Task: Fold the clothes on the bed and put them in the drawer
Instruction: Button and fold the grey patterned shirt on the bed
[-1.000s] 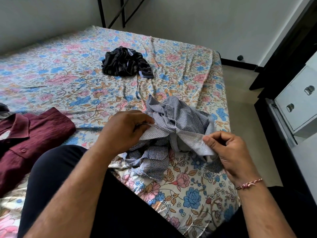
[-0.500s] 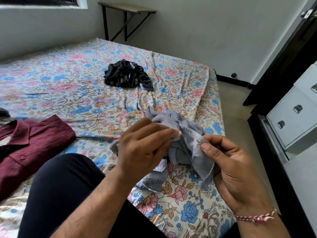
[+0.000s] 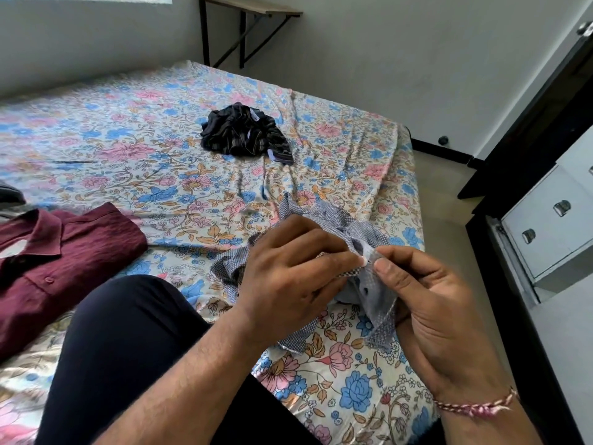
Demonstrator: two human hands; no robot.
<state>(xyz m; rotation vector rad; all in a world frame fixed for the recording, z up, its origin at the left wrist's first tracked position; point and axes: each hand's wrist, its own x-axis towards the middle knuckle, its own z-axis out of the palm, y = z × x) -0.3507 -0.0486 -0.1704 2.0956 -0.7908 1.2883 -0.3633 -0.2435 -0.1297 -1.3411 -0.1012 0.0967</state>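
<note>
A crumpled blue-and-white checked shirt (image 3: 359, 229) lies near the right edge of the floral bed (image 3: 160, 149). My left hand (image 3: 288, 271) pinches its edge from the left. Facing it, my right hand (image 3: 430, 303) pinches the same edge, fingertips almost touching. A maroon shirt (image 3: 54, 261) lies folded at the left. A dark striped garment (image 3: 244, 130) sits bunched in the middle of the bed. White drawers (image 3: 552, 226) with metal pulls stand at the right, all closed.
My dark-trousered knee (image 3: 128, 348) rests on the bed between the maroon shirt and the checked one. A strip of floor (image 3: 449, 194) separates the bed from the drawers. A wall-mounted shelf (image 3: 247, 8) hangs behind the bed. A dark door frame (image 3: 529, 117) stands at the right.
My hands have come together on the checked shirt's edge, bunching the cloth that was stretched between them. The view has tilted up, bringing the shelf into sight.
</note>
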